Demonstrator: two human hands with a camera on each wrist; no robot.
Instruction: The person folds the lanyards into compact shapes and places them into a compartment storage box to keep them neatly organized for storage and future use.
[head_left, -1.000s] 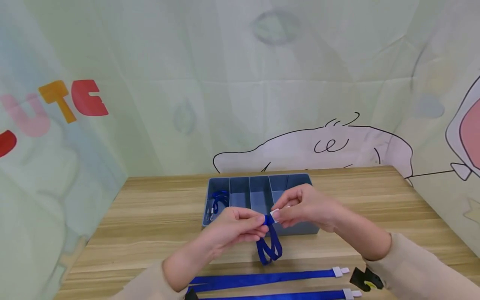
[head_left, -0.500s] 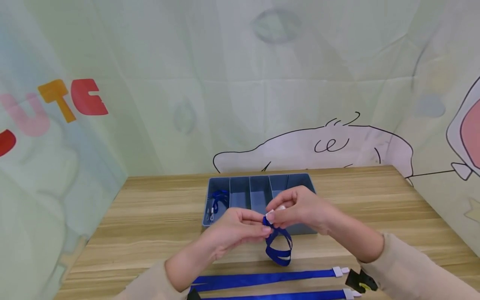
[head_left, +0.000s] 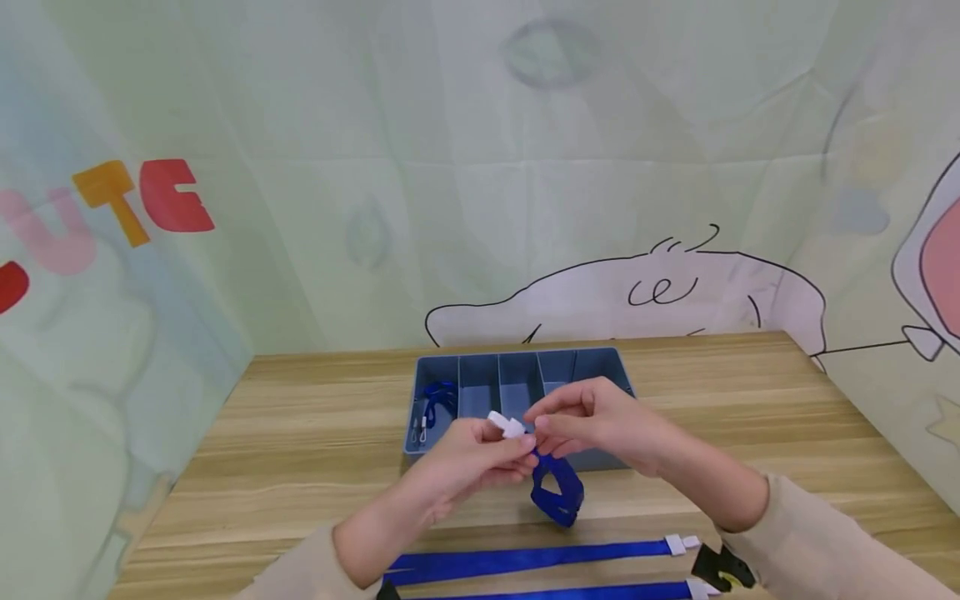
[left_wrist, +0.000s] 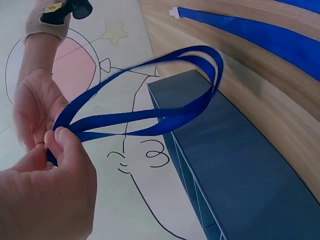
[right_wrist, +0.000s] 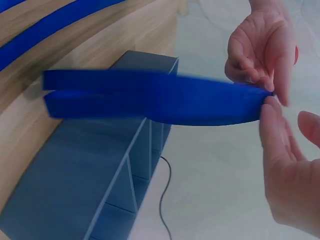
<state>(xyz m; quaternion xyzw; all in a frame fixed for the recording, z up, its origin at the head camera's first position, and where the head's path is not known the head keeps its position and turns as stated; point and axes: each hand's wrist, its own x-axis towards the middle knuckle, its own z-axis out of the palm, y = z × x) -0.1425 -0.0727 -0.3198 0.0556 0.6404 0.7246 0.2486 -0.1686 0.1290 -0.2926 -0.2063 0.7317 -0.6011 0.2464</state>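
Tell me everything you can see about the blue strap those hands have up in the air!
The strap is flat, looks like cloth ribbon and has a white clip. It is gathered into loops that hang in the air in front of the tray. The left hand pinches it near the clip. The right hand is close beside it; I can't tell if it grips it.

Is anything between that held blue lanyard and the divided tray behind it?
Nothing visible. The blue lanyard hangs from the left hand, in front of the divided tray, with no object between them. Its leftmost compartment holds blue cord.
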